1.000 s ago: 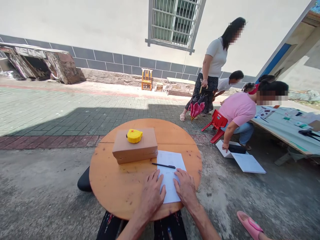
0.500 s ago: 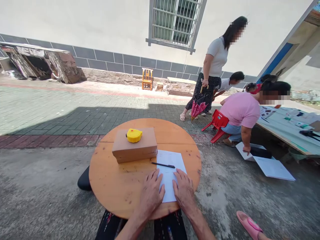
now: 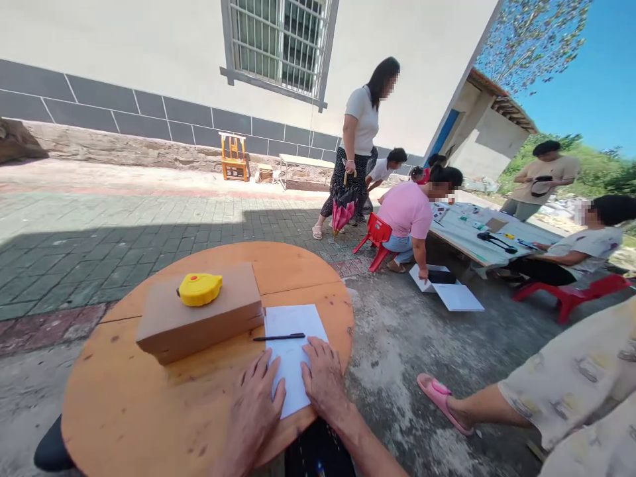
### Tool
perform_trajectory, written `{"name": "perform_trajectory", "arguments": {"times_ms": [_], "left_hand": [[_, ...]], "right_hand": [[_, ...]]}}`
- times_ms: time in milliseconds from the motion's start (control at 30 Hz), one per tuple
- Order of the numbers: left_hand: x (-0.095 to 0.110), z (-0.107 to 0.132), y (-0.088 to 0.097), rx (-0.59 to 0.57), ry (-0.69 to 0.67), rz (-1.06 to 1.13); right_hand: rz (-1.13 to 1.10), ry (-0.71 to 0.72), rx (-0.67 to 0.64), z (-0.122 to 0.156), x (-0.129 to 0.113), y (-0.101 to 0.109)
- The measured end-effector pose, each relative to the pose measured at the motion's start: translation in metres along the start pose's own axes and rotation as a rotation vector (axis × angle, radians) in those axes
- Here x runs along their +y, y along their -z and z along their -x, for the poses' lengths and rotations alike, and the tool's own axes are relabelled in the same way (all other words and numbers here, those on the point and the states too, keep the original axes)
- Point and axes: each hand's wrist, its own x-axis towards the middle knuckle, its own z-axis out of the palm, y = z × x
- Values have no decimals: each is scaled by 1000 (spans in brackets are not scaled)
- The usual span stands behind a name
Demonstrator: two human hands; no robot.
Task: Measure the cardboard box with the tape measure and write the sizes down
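Note:
Both my hands lie flat on a white sheet of paper (image 3: 293, 324) at the near edge of a round wooden table (image 3: 124, 411). My left hand (image 3: 254, 407) rests on the sheet's left side, fingers spread. My right hand (image 3: 322, 379) presses the sheet's right side, fingers stretched out. A black pen (image 3: 279, 337) lies across the paper just beyond my fingertips. Further left stands a brown cardboard box (image 3: 199, 321) with a yellow tape measure (image 3: 199, 289) on top.
A person's leg in a pink slipper (image 3: 440, 411) reaches in at the right. Several people sit or stand around a long low table (image 3: 477, 242) with red stools (image 3: 375, 235) at the back right. A small wooden chair (image 3: 233, 156) stands by the wall.
My view has swung to the right, so the table now sits lower left and more people show at the right. My hands stay flat on the paper.

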Motion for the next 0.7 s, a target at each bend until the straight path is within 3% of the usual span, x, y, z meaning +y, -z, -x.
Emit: {"name": "perform_trajectory", "arguments": {"times_ms": [300, 700], "left_hand": [[-6, -1, -9, 45, -55, -26], [6, -3, 12, -35, 43, 59]], "right_hand": [[-26, -11, 25, 2, -1, 0], [23, -2, -15, -2, -2, 6]]}}
